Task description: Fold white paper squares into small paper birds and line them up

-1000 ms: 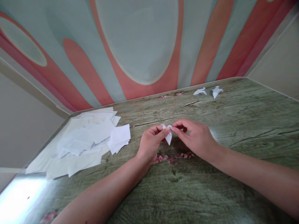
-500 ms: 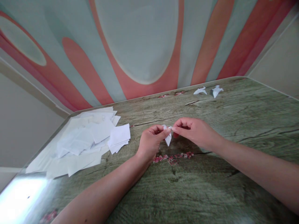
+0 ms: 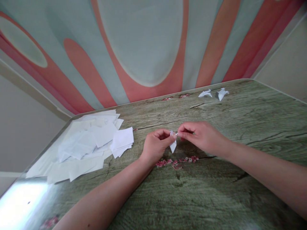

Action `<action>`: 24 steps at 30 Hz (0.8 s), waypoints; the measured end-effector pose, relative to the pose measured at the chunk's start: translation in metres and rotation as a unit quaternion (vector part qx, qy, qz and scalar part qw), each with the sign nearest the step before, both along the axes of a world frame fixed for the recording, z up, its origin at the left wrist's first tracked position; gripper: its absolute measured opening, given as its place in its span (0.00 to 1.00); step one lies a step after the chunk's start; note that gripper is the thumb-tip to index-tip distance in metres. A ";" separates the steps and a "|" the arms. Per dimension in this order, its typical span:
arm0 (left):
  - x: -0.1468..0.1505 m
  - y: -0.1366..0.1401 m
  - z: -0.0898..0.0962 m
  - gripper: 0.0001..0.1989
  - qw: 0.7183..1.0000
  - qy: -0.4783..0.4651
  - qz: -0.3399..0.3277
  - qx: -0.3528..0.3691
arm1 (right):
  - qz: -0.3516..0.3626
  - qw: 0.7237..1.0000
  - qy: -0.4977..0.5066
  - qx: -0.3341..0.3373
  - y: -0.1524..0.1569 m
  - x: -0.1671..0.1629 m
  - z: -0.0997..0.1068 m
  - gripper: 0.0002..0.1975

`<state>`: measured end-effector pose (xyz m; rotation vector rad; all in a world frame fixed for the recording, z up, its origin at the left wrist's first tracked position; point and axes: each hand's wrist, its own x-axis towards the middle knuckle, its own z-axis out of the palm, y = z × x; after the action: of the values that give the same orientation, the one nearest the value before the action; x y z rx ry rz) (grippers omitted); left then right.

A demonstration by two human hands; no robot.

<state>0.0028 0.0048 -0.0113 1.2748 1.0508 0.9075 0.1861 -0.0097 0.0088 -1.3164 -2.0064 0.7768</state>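
Observation:
A small white folded paper figure (image 3: pixel 173 146) is held above the middle of the table. My left hand (image 3: pixel 157 143) is closed on its body, thumb in front and fingers behind. My right hand (image 3: pixel 200 136) pinches a thin tip of the same paper from the right side. One pointed end hangs down below my left thumb; the rest of the figure is partly hidden by the fingers. Two finished-looking origami birds, one on the left (image 3: pixel 205 93) and one on the right (image 3: pixel 222 94), lie at the back right of the table.
A wide heap of loose white sheets (image 3: pixel 79 143) covers the table's left part. Beside it lies a small stack of square papers (image 3: pixel 122 139). The wood-grain table (image 3: pixel 216 191) meets a painted wall (image 3: pixel 153 92) along its back edge.
The folded paper has shifted slightly down and right in my fingers. My right hand has closed its fingers more tightly on the tip. The birds and sheets stay in place.

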 end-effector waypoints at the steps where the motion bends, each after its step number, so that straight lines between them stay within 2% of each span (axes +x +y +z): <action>1: 0.000 0.000 0.000 0.10 1.000 -0.002 0.000 -0.003 | 0.001 1.000 0.000 0.009 0.000 0.000 -0.001 0.09; 4: 0.001 0.000 0.000 0.10 1.000 -0.007 0.006 -0.008 | -0.010 0.999 0.004 0.038 -0.001 -0.002 -0.003 0.08; 6: 0.001 0.000 -0.001 0.11 1.000 -0.006 0.016 -0.001 | -0.032 0.999 0.022 0.033 -0.002 -0.004 -0.006 0.08; 9: 0.000 0.001 -0.002 0.10 1.000 0.003 0.021 0.018 | -0.060 0.995 0.076 -0.025 -0.003 -0.007 -0.008 0.09; 12: 0.000 0.000 -0.004 0.11 0.999 0.022 0.016 0.040 | -0.061 0.988 0.109 -0.091 -0.003 -0.009 -0.009 0.11; 14: 0.000 -0.001 -0.005 0.11 0.997 0.044 0.012 0.058 | -0.065 0.987 0.105 -0.101 -0.003 -0.009 -0.010 0.10; 19: 0.000 -0.001 -0.007 0.09 0.994 0.079 -0.001 0.082 | -0.067 0.995 0.063 -0.049 -0.003 -0.010 -0.014 0.08; 24: -0.001 0.002 -0.005 0.10 0.998 0.033 -0.020 0.048 | -0.062 0.997 0.039 0.030 -0.006 -0.014 -0.018 0.06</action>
<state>0.0022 0.0072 -0.0164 1.4084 1.0389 0.8994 0.1720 -0.0155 -0.0094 -1.3416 -1.8548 0.6939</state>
